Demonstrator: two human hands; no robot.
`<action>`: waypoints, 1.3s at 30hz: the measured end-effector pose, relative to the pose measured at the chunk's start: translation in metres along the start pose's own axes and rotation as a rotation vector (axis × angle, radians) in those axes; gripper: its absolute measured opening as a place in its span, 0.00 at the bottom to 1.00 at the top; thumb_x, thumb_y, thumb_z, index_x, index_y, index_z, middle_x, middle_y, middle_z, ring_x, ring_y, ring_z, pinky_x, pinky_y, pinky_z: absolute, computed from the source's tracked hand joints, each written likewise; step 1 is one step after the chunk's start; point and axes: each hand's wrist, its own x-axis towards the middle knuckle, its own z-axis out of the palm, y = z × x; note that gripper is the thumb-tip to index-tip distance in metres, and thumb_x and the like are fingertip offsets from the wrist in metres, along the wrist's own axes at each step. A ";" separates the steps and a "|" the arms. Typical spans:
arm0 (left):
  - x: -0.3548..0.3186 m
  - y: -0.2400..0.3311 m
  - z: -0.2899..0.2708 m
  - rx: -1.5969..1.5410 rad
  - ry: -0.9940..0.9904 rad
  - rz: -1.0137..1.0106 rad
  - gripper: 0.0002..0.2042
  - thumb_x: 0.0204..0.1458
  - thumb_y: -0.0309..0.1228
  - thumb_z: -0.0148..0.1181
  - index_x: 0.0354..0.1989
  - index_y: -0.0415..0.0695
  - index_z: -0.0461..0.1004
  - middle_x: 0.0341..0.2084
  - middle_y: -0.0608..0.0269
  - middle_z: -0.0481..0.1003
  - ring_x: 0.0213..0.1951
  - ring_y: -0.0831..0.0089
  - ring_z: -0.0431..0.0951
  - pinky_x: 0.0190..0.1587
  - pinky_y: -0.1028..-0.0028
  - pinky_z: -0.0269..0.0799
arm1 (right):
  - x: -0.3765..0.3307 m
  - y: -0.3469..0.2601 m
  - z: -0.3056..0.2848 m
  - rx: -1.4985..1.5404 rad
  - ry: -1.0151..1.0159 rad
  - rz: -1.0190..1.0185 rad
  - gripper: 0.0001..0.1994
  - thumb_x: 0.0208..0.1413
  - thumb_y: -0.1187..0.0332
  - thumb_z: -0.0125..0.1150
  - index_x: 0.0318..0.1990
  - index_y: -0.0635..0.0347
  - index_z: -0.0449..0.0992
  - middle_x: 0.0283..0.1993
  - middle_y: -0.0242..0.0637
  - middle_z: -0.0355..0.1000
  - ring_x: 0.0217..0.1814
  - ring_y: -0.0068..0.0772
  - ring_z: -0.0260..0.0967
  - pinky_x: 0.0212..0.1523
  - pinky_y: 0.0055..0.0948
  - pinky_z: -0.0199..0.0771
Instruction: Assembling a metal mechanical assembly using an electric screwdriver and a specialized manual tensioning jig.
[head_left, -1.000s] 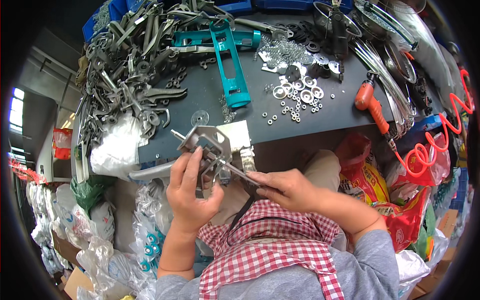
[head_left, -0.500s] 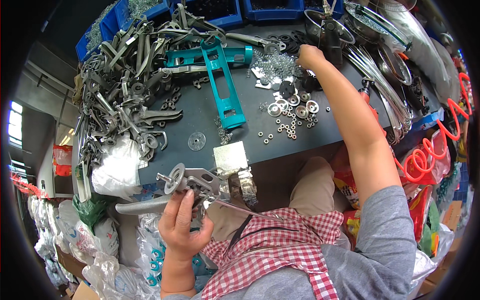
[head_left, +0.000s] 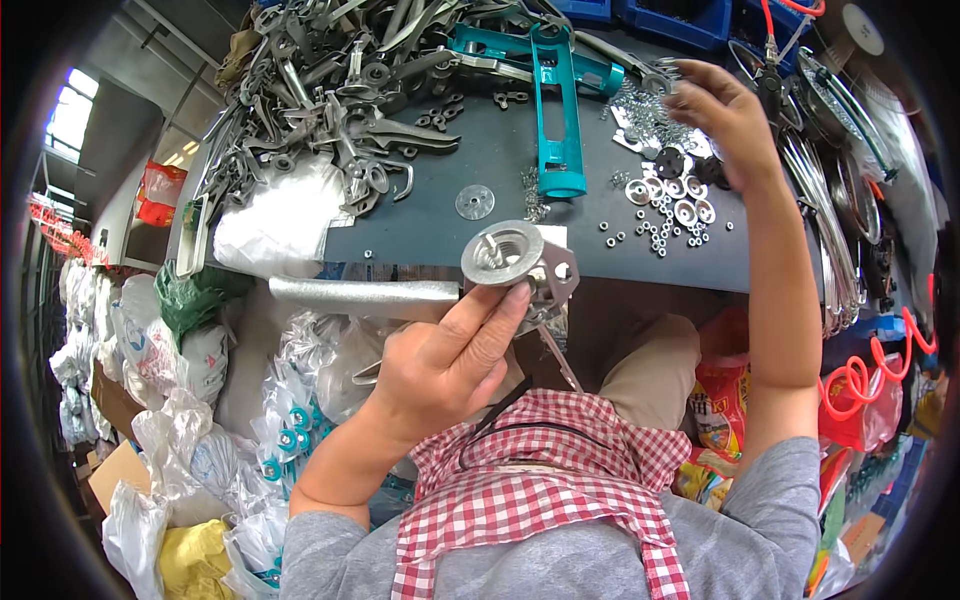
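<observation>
My left hand (head_left: 450, 345) is closed around a bare-metal caulking gun handle (head_left: 365, 292), held just off the table's front edge. Its round threaded collar (head_left: 503, 252) faces up, with a short pin in the middle. A thin metal rod (head_left: 558, 360) slants down from the bracket toward my apron. My right hand (head_left: 725, 115) hovers over a heap of small coil springs (head_left: 650, 118), its fingers bent and apart, with nothing visible between them. Black discs (head_left: 669, 161), metal cup washers (head_left: 685, 211) and small nuts (head_left: 660, 238) lie just below that hand.
Teal caulking gun frames (head_left: 558, 130) lie crossed mid-table. A pile of grey metal handles and triggers (head_left: 350, 90) covers the left side. A clear disc (head_left: 475, 202) lies near the front. Metal rods (head_left: 815, 220) and a coiled orange hose (head_left: 850, 390) are at the right, blue bins (head_left: 680, 20) behind.
The view has shifted, so the table sits higher and further right. My left hand has turned the handle so its collar faces up. My right hand has drawn back from beside the bowl, fingers spreading.
</observation>
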 end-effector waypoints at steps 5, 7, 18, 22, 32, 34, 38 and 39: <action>0.001 0.011 -0.008 -0.016 -0.005 0.053 0.28 0.30 0.22 0.57 0.48 0.46 0.71 0.49 0.58 0.68 0.17 0.75 0.69 0.20 0.77 0.69 | -0.076 -0.076 0.082 0.308 -0.512 -0.132 0.22 0.51 0.73 0.57 0.54 0.69 0.63 0.43 0.41 0.69 0.40 0.27 0.72 0.41 0.25 0.73; 0.006 0.018 -0.015 0.052 -0.091 0.073 0.27 0.29 0.20 0.57 0.46 0.45 0.73 0.45 0.56 0.70 0.21 0.73 0.72 0.20 0.77 0.68 | -0.086 -0.087 0.090 0.415 -0.566 -0.118 0.25 0.51 0.75 0.56 0.57 0.68 0.58 0.46 0.42 0.66 0.42 0.28 0.71 0.43 0.26 0.71; 0.004 0.028 -0.032 0.040 -0.104 0.223 0.24 0.31 0.19 0.56 0.44 0.45 0.74 0.45 0.60 0.70 0.29 0.68 0.76 0.28 0.73 0.74 | -0.129 -0.079 0.096 0.409 -0.511 -0.282 0.27 0.52 0.76 0.54 0.59 0.66 0.54 0.51 0.41 0.61 0.48 0.35 0.69 0.49 0.28 0.68; 0.005 0.033 -0.032 0.000 -0.081 0.253 0.19 0.34 0.20 0.58 0.40 0.45 0.76 0.43 0.61 0.71 0.34 0.65 0.76 0.33 0.71 0.75 | -0.137 -0.078 0.097 0.386 -0.500 -0.425 0.20 0.54 0.80 0.49 0.56 0.65 0.59 0.48 0.36 0.61 0.49 0.31 0.68 0.49 0.24 0.68; 0.001 0.043 -0.038 -0.021 -0.103 0.209 0.16 0.36 0.19 0.59 0.38 0.44 0.76 0.43 0.62 0.72 0.37 0.64 0.76 0.38 0.70 0.75 | -0.156 -0.064 0.086 0.197 -0.322 -0.541 0.21 0.49 0.80 0.55 0.53 0.62 0.64 0.54 0.43 0.62 0.49 0.34 0.68 0.49 0.28 0.68; -0.004 0.037 -0.032 0.018 -0.080 0.225 0.16 0.37 0.22 0.58 0.39 0.45 0.76 0.44 0.64 0.70 0.35 0.67 0.76 0.34 0.73 0.75 | -0.155 -0.082 0.076 -0.272 -0.244 -0.667 0.19 0.47 0.77 0.57 0.50 0.60 0.70 0.45 0.44 0.69 0.50 0.37 0.67 0.48 0.29 0.68; -0.005 0.038 -0.027 0.062 -0.152 0.225 0.16 0.39 0.25 0.57 0.40 0.46 0.76 0.46 0.67 0.69 0.32 0.71 0.75 0.31 0.75 0.75 | -0.157 -0.081 0.071 -0.177 -0.409 -0.485 0.18 0.52 0.73 0.52 0.53 0.57 0.67 0.44 0.44 0.70 0.48 0.39 0.68 0.51 0.33 0.65; -0.005 0.039 -0.025 0.056 -0.154 0.227 0.16 0.39 0.25 0.57 0.40 0.46 0.76 0.46 0.67 0.69 0.32 0.71 0.75 0.31 0.75 0.75 | -0.158 -0.080 0.073 -0.178 -0.405 -0.479 0.18 0.52 0.73 0.52 0.53 0.57 0.67 0.44 0.44 0.70 0.48 0.39 0.68 0.51 0.33 0.65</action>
